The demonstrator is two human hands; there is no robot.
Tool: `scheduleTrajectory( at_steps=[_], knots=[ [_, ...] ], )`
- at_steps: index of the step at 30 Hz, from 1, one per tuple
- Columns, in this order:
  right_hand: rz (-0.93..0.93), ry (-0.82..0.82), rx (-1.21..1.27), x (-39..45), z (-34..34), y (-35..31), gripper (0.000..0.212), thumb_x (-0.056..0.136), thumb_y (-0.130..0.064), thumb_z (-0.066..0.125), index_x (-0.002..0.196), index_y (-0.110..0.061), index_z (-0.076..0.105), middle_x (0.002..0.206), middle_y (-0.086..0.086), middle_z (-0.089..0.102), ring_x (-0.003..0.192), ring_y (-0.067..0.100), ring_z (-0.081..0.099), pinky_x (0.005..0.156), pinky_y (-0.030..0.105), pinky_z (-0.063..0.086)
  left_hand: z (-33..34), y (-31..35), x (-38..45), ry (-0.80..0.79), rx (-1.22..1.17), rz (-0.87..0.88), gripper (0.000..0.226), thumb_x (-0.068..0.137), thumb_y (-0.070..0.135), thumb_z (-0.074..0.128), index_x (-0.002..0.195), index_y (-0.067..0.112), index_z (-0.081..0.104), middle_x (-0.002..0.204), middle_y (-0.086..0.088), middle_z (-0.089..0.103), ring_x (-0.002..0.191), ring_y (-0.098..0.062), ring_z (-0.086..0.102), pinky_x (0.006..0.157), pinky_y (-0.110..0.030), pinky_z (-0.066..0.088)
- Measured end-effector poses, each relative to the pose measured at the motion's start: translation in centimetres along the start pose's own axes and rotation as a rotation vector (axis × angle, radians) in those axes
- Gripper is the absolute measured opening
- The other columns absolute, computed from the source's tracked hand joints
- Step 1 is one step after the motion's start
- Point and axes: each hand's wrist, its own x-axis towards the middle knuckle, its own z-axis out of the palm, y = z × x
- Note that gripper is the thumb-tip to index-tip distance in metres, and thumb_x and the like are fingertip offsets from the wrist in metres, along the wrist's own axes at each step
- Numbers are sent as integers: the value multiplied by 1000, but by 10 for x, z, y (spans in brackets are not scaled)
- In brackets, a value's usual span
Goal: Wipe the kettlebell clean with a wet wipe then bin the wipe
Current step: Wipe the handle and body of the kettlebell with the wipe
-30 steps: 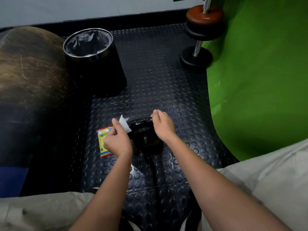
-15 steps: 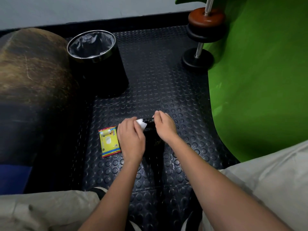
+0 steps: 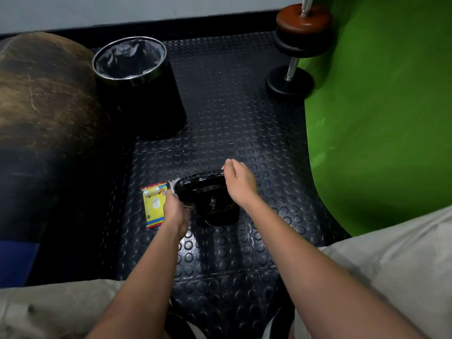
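Wiping underway: left hand (image 3: 176, 211) pinches wet wipe (image 3: 172, 186) against kettlebell (image 3: 210, 199), right hand (image 3: 241, 183) grips its handle, bin (image 3: 137, 77) beyond kettlebell unused.

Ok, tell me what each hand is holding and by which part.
Right hand grips the kettlebell by the right end of its handle. Left hand holds the wet wipe against its left side; only a corner shows.

The kettlebell (image 3: 210, 199) is glossy black and the wet wipe (image 3: 172, 187) white. The wipe packet (image 3: 154, 204) is yellow with red and blue edging. The floor (image 3: 220, 113) is dark with raised round studs, the bin (image 3: 139, 86) black with a silver rim, and the backdrop (image 3: 381, 106) bright green.
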Motion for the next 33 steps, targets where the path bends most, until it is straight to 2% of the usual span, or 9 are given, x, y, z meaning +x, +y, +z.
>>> scheduleTrajectory(
  at_steps=[6, 11, 14, 19, 23, 28, 29, 31, 33],
  knots=[
    [13, 14, -8, 1, 1, 2, 47, 107, -44, 26, 93, -13, 59, 100, 0, 59, 99, 22, 56, 93, 46, 47, 5, 11, -14, 195, 313, 120, 37, 99, 34, 29, 89, 12, 56, 84, -5, 57, 80, -24, 47, 61, -33, 36],
    [9, 23, -5, 1, 0, 2, 46, 107, -41, 28, 88, -12, 58, 99, 0, 60, 97, 22, 57, 92, 46, 48, 15, 13, -27, 227, 760, 755, 35, 102, 21, 29, 70, 14, 43, 76, -1, 49, 79, -25, 45, 71, -39, 36],
    [8, 27, -16, 1, 1, 1, 46, 107, -41, 28, 90, -13, 60, 100, 2, 61, 95, 22, 57, 91, 45, 48, 17, 4, -25, 168, 1003, 1048, 36, 104, 25, 28, 83, 12, 55, 85, -3, 55, 82, -24, 48, 80, -41, 41],
    [15, 10, -1, 0, -1, 2, 46, 107, -42, 29, 91, -13, 61, 102, 3, 62, 96, 24, 58, 90, 44, 48, 17, -9, -26, 149, 1070, 1218, 38, 107, 31, 26, 110, 13, 59, 105, 1, 58, 98, -21, 50, 95, -37, 39],
    [0, -2, -3, 0, -1, 0, 47, 108, -42, 29, 94, -10, 60, 101, 2, 60, 96, 22, 57, 88, 42, 47, 13, -14, -21, 226, 703, 1005, 34, 108, 27, 27, 104, 11, 56, 100, -1, 54, 95, -18, 45, 89, -39, 41],
    [-1, 3, -3, 0, 0, 0, 48, 108, -43, 28, 95, -10, 60, 98, 0, 59, 95, 20, 57, 91, 44, 48, 20, -8, -19, 229, 248, 428, 43, 102, 43, 28, 115, 12, 56, 116, 2, 58, 109, -19, 52, 105, -38, 40],
    [-2, 4, -3, 0, 0, 0, 48, 108, -43, 28, 95, -10, 60, 98, 0, 59, 95, 20, 57, 91, 45, 48, 21, -3, -18, 207, 107, 276, 47, 97, 48, 32, 115, 14, 59, 118, 1, 63, 108, -20, 57, 101, -36, 46],
    [0, 4, -4, 0, -1, -1, 48, 108, -43, 28, 95, -10, 60, 100, 0, 59, 96, 21, 57, 93, 46, 48, 18, 4, -19, 141, -97, 20, 40, 96, 45, 36, 98, 17, 64, 96, -1, 69, 79, -19, 63, 65, -25, 55],
    [3, 2, -7, 0, -1, -1, 48, 108, -43, 27, 96, -11, 61, 101, 0, 60, 97, 21, 57, 94, 47, 47, 13, 8, -17, 69, -153, -48, 31, 99, 31, 34, 97, 17, 62, 90, -3, 67, 65, -17, 59, 44, -16, 47]
  ],
)
